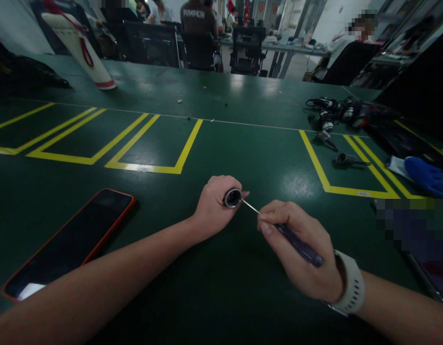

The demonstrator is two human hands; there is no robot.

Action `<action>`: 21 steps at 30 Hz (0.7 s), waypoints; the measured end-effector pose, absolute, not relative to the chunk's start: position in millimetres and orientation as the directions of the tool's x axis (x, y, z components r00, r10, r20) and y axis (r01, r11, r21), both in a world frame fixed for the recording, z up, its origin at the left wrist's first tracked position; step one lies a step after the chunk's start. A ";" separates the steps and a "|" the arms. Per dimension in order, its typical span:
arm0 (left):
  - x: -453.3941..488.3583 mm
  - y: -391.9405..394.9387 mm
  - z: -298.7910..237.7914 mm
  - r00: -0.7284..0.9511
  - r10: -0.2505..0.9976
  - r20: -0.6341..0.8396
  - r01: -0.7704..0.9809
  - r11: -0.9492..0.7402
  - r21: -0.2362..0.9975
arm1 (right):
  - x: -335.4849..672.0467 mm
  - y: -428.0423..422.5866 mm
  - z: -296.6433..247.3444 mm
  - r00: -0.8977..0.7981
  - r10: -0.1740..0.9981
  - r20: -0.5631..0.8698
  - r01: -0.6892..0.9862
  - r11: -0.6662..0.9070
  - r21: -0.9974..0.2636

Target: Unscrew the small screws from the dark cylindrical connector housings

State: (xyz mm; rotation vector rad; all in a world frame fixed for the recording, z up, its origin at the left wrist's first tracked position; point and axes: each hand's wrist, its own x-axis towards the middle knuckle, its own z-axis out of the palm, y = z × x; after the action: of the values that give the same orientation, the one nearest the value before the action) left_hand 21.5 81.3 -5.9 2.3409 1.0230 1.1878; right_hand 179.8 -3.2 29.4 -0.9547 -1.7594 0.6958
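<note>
My left hand [217, 203] is closed around a small dark cylindrical part [232, 198], whose round metal-rimmed open end faces me. The rest of that part is hidden in my fist. In my right hand [300, 244] is a screwdriver [300, 245] with a dark, translucent handle, gripped between thumb and fingers. Its thin shaft points left and its tip meets the rim of the round part; whether it goes inside I cannot tell. A pale watch strap circles my right wrist.
A phone with an orange edge [73, 235] lies at left. Yellow tape [145, 167] marks the green table [243, 153]. At right are dark metal parts [327, 120], a loose cup-ended part [345, 159], a blue glove [425, 173] and a dark device [418, 244]. People sit beyond.
</note>
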 end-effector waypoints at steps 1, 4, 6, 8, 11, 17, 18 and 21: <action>21.9 81.4 -6.2 0.407 0.711 0.574 0.459 -0.702 0.545 | 179.7 -3.7 29.6 -0.233 0.843 0.485 0.312 0.537 -0.784; 22.8 81.3 -5.8 0.442 0.691 0.573 0.461 -0.722 0.515 | 179.5 -3.8 28.8 -0.270 0.833 0.484 0.351 0.553 -0.756; 23.2 81.1 -5.0 0.442 0.695 0.567 0.461 -0.718 0.521 | 179.3 -3.0 27.6 -0.277 0.825 0.492 0.359 0.564 -0.743; 23.5 80.8 -4.2 0.421 0.711 0.563 0.459 -0.703 0.544 | 179.3 -1.8 26.5 -0.291 0.809 0.510 0.365 0.587 -0.722; 23.7 80.4 -3.3 0.393 0.731 0.558 0.444 -0.682 0.581 | 179.9 -0.1 26.0 -0.345 0.779 0.523 0.380 0.625 -0.681; 23.7 80.5 -3.6 0.387 0.737 0.554 0.431 -0.676 0.598 | 179.5 -0.4 26.5 -0.345 0.786 0.513 0.368 0.616 -0.697; 23.6 80.6 -3.8 0.384 0.739 0.554 0.439 -0.674 0.594 | 178.9 -0.7 26.1 -0.311 0.808 0.500 0.350 0.587 -0.730; 22.9 80.6 -3.8 0.390 0.744 0.542 0.456 -0.668 0.588 | 177.5 -1.1 24.9 -0.215 0.862 0.458 0.296 0.505 -0.811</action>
State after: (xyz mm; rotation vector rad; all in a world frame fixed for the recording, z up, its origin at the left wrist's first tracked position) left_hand 22.9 80.6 -3.8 2.3101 1.0431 1.1661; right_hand 177.5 -1.1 24.9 -0.9785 -1.7597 0.7179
